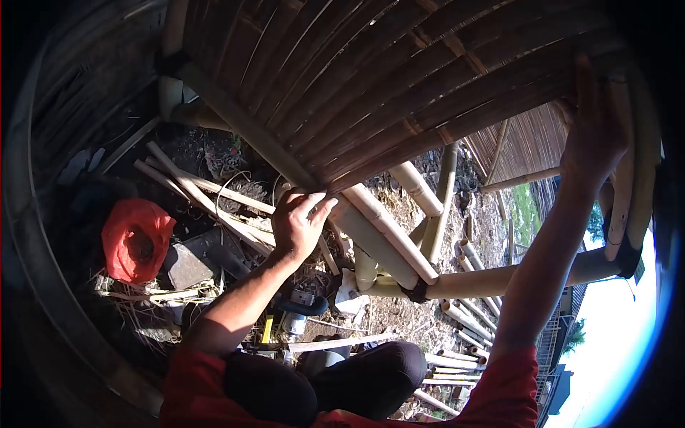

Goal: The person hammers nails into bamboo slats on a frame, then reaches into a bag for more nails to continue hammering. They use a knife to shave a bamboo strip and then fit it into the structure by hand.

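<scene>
A panel of dark split-bamboo slats [399,85] slants across the upper part of the head view. My left hand [300,220] grips the panel's lower corner, thumb and fingers closed around the edge where a bamboo batten [246,132] ends. Farther up on the right, my right hand [596,139] holds the panel's other end, its fingers reaching up along the shaded slats beside an upright bamboo post [619,178]. Below the panel, a bamboo frame with a horizontal pole [528,279] and a slanting pole [392,235] has dark lashings at its joints.
A red plastic bag [138,242] lies at left beside a grey block [189,264]. Long bamboo strips [207,200] cross the littered ground. Near my knees [385,371] rests a tool with a dark blue handle [303,307]. Cut bamboo poles [467,324] lie at right.
</scene>
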`<act>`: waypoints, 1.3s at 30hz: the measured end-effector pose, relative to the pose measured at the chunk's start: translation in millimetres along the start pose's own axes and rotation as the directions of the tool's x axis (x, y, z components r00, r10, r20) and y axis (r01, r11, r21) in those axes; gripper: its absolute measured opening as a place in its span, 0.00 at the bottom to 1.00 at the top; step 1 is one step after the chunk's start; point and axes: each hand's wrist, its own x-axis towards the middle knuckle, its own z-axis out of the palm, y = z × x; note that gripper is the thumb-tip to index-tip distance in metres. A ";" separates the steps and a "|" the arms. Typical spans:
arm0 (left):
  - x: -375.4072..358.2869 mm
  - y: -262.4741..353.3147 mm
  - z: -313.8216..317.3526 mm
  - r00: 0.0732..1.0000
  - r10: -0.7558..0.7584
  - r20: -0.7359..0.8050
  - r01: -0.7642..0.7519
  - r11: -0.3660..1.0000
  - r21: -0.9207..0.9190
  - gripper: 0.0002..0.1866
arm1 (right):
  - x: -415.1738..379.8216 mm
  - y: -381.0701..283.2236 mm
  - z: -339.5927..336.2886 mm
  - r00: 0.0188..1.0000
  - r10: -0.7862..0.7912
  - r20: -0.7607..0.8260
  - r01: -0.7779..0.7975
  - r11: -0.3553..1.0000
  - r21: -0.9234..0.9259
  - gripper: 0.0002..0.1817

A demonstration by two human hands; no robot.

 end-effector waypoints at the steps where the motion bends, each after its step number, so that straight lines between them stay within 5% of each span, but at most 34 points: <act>1: -2.6 -10.5 9.2 0.995 -0.101 -0.002 0.100 0.991 -0.094 0.10 | 3.0 -6.8 3.0 0.966 0.258 -0.017 -0.241 0.922 0.304 0.30; 2: -12.2 -28.3 23.6 0.979 -0.202 0.004 0.199 0.962 -0.187 0.10 | 4.9 -13.1 5.3 0.868 0.494 0.054 -0.433 0.698 0.570 0.32; 4: -22.1 -54.0 37.4 0.955 -0.282 0.089 0.295 0.897 -0.330 0.09 | -0.2 7.5 9.5 0.920 0.390 -0.024 -0.332 0.813 0.478 0.30; 5: -19.5 -50.3 33.0 0.973 -0.212 0.086 0.228 0.935 -0.272 0.08 | -4.1 37.0 16.1 0.991 0.051 -0.124 -0.037 0.994 0.106 0.30; 6: -17.6 -46.9 30.7 0.986 -0.140 0.091 0.157 0.964 -0.214 0.07 | 0.3 35.7 14.6 0.948 -0.308 -0.083 0.272 0.917 -0.291 0.29; 7: -15.8 -44.5 30.8 0.987 -0.148 0.065 0.159 0.961 -0.226 0.07 | -8.1 21.2 17.0 0.981 -0.127 -0.149 0.105 0.984 -0.147 0.22; 8: -6.1 -35.8 23.1 0.986 -0.156 0.065 0.167 0.961 -0.218 0.07 | -6.4 13.4 17.3 0.981 -0.126 -0.147 0.106 0.985 -0.137 0.22; 10: 15.9 -16.1 4.8 1.000 -0.001 0.004 0.002 0.991 -0.136 0.09 | -2.1 3.7 20.4 0.992 -0.058 -0.109 0.013 0.927 -0.376 0.16; 11: 13.9 -17.1 10.3 0.999 -0.043 -0.013 0.040 0.978 -0.206 0.11 | -1.4 -0.8 25.3 0.991 -0.033 -0.129 -0.021 0.917 -0.398 0.15; 14: 22.8 -1.8 5.7 0.973 -0.230 0.005 0.219 0.923 -0.317 0.12 | -7.5 -6.8 40.1 0.969 0.065 -0.238 -0.141 0.937 -0.319 0.15; 17: 28.2 -10.1 -0.5 0.936 -0.297 0.188 0.337 0.910 -0.241 0.12 | -9.9 -10.8 51.1 0.928 0.184 -0.325 -0.266 0.936 -0.229 0.15; 20: 32.3 -0.7 -2.7 0.966 -0.192 0.172 0.218 0.965 -0.147 0.14 | -2.7 -31.0 48.5 0.878 0.282 -0.386 -0.370 0.913 -0.174 0.15; 21: 34.1 1.9 -4.2 0.979 -0.124 0.164 0.137 0.988 -0.075 0.16 | 10.1 -59.3 40.0 0.693 0.642 -0.328 -0.492 0.754 0.435 0.16; 22: 36.8 3.3 -5.6 0.986 -0.048 0.158 0.049 0.999 -0.004 0.18 | 20.4 -79.5 33.6 0.499 0.864 -0.062 -0.401 0.294 0.868 0.18; 26: 39.9 10.5 -2.6 0.974 -0.053 0.221 0.047 0.998 0.035 0.19 | 20.5 -71.1 41.1 0.513 0.831 -0.216 -0.357 0.435 0.827 0.21; 28: 68.3 42.6 -21.8 0.890 -0.166 0.424 0.091 0.977 0.193 0.20 | 18.1 -73.8 31.0 0.555 0.831 -0.046 -0.316 0.261 0.912 0.21; 30: 106.5 85.6 -34.6 0.971 0.123 0.206 -0.128 0.992 0.009 0.16 | 20.0 -68.6 39.8 0.554 0.817 -0.161 -0.261 0.354 0.898 0.20; 31: 125.8 113.0 -40.2 0.969 0.147 0.200 -0.153 0.988 0.016 0.16 | 20.9 -66.9 42.7 0.564 0.793 -0.230 -0.231 0.419 0.878 0.20; 34: 187.4 197.5 -35.2 0.766 0.625 -0.146 -0.642 0.751 -0.153 0.13 | 18.9 -68.8 30.5 0.563 0.815 -0.135 -0.355 0.386 0.852 0.20; 39: 243.9 249.1 25.7 0.544 0.768 -0.339 -0.829 0.553 -0.077 0.23 | 5.5 -54.0 22.4 0.635 0.770 0.064 -0.380 0.239 0.894 0.23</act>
